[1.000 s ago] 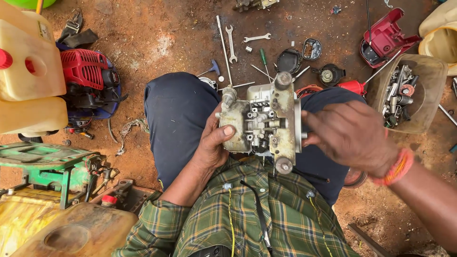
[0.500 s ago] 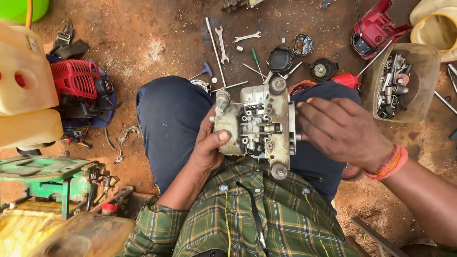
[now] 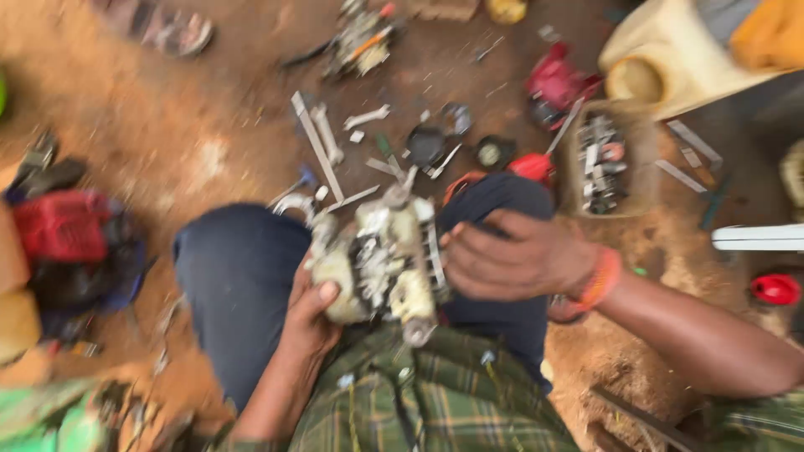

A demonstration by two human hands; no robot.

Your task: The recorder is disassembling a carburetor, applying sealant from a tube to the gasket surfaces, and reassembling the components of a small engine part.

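Blurred view, left hand [image 3: 311, 311] gripping a small metal engine block [image 3: 381, 255] on the lap, right hand [image 3: 515, 255] (orange wristband) clasping its other side, wrenches [image 3: 322, 138] on dirt.

Bare reddish dirt ground [image 3: 167, 109] is carrying scattered wrenches [image 3: 322, 138] lying beyond the hands, a clear tub of parts [image 3: 599, 163] past the right hand [image 3: 519, 255], a red engine [image 3: 63, 226] left of the left hand [image 3: 310, 314].
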